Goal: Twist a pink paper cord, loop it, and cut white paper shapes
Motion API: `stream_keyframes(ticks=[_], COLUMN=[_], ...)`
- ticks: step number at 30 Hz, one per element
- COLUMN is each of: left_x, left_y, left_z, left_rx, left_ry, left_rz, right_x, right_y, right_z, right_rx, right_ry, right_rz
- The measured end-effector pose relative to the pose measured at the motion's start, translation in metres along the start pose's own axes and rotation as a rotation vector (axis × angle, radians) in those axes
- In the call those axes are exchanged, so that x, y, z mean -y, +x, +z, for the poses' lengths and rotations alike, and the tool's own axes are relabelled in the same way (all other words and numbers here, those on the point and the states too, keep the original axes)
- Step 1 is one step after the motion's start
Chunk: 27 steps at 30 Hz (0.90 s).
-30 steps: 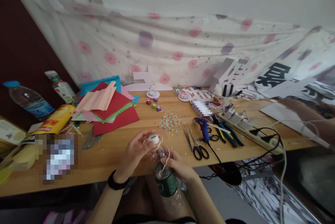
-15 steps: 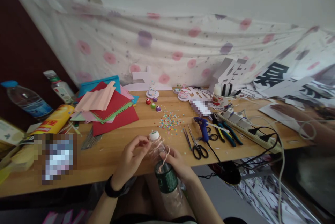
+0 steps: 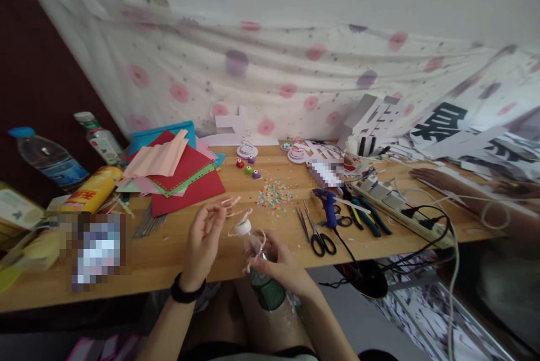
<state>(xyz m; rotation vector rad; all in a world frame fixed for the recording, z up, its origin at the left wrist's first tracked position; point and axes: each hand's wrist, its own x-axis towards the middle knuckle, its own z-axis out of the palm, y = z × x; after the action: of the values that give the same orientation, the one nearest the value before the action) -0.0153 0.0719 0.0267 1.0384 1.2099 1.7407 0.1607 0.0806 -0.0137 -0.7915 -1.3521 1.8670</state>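
A clear plastic bottle (image 3: 270, 293) with a white cap and a green label leans over my lap at the table's front edge. My right hand (image 3: 278, 262) is wrapped round its upper part. A pale pink twisted cord (image 3: 242, 216) loops about the bottle's neck and passes near the cap. At the left of the cap, my left hand (image 3: 206, 231) pinches the cord between thumb and fingers, apart from the bottle. A dark band circles my left wrist.
Small colourful beads (image 3: 274, 195) lie scattered beyond the bottle. To the right are tweezers (image 3: 302, 224), scissors (image 3: 320, 237), a blue glue gun (image 3: 327, 206), pliers (image 3: 373, 217) and a power strip (image 3: 405, 212). Coloured paper (image 3: 181, 181) lies left. Another person's hand (image 3: 434, 176) rests at far right.
My left hand has moved left and up, away from the bottle, drawing the cord with it. My right hand now wraps round the bottle. The other person's hand has shifted left.
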Motion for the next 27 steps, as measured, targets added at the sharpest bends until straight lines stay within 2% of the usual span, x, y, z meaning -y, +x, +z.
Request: stream_keyframes(ticks=[3, 6, 10, 13, 17, 21, 24, 27], left_x=[-0.004, -0.011, -0.019, -0.022, -0.023, -0.023, -0.022, -0.024], left_y=[0.014, 0.032, 0.054, 0.066, 0.079, 0.092, 0.101, 0.108], left_z=[-0.003, -0.01, -0.023, -0.031, -0.036, -0.039, -0.038, -0.03], left_rx=[-0.066, -0.19, -0.385, -0.463, -0.441, -0.357, -0.318, -0.313], left_ry=[-0.1, -0.162, -0.233, -0.352, -0.537, -0.701, -0.842, -0.853], left_rz=[-0.028, -0.003, 0.016, -0.074, -0.295, -0.479, -0.563, -0.596], right_x=[-0.001, 0.001, 0.016, 0.032, 0.047, 0.07, 0.104, 0.143], right_y=[-0.001, -0.006, -0.018, -0.025, -0.021, 0.002, 0.036, 0.089], right_z=[-0.003, -0.008, -0.021, -0.033, -0.046, -0.061, -0.081, -0.102], right_rx=[0.069, 0.058, 0.052, 0.045, -0.097, -0.303, -0.498, -0.642], right_ry=[-0.01, -0.092, -0.116, -0.039, -0.035, -0.075, -0.178, -0.435], right_rz=[0.037, 0.103, 0.07, 0.062, 0.059, -0.135, -0.329, -0.44])
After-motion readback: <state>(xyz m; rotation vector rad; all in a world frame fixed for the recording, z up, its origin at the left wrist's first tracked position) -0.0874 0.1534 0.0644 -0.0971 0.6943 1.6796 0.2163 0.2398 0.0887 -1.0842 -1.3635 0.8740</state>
